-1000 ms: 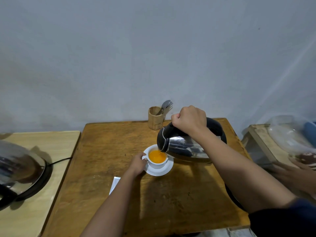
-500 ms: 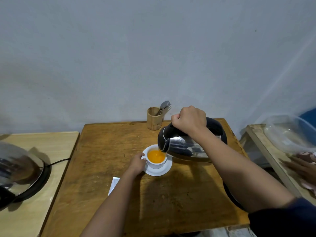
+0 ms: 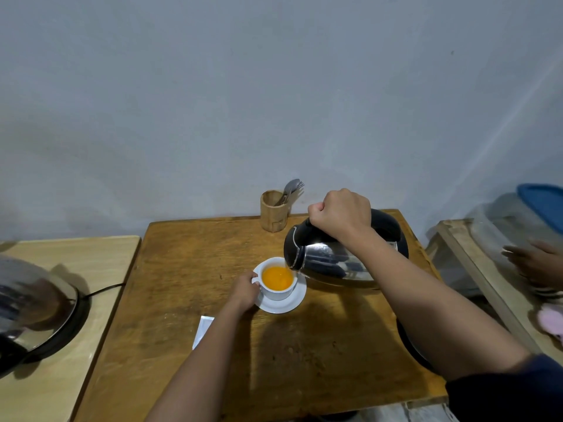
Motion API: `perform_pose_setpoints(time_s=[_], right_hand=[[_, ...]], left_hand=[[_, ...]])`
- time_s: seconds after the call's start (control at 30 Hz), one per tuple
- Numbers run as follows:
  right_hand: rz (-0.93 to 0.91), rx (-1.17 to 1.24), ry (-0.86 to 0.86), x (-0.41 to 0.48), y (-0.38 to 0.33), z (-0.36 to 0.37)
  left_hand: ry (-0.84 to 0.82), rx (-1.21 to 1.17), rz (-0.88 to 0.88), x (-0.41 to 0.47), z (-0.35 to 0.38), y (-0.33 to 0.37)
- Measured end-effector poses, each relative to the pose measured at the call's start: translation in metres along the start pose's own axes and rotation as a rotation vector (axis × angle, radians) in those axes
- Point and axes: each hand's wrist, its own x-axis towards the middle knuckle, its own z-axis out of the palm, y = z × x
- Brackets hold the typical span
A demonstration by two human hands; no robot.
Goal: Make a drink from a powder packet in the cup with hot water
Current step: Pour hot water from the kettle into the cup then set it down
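A white cup (image 3: 278, 292) holding orange liquid stands on a white saucer (image 3: 285, 304) in the middle of the wooden table (image 3: 189, 269). My left hand (image 3: 245, 289) grips the cup's handle on its left side. My right hand (image 3: 339, 216) is closed on the black handle of a steel kettle (image 3: 332, 260), which is tilted with its spout over the cup's right rim. A white powder packet (image 3: 203, 328) lies flat on the table beside my left forearm.
A wooden holder with cutlery (image 3: 273, 210) stands at the table's back edge. The kettle's black base (image 3: 409, 345) sits at the right edge, partly hidden by my arm. A metal lidded appliance (image 3: 33, 309) occupies the left table. Another person's hand (image 3: 533, 263) rests at the right.
The kettle stays tilted over the cup and both hands keep their grips. The view has shifted slightly. The other person's hand at the right has moved further back.
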Motion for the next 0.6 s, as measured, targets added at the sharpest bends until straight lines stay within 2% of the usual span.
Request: perform_pose_setpoints(time_s=[0.6], right_hand=[[-0.020, -0.020, 0.007, -0.0020, -0.0052, -0.0005]], left_hand=[[-0.015, -0.034, -0.027, 0.0013, -0.0003, -0.0012]])
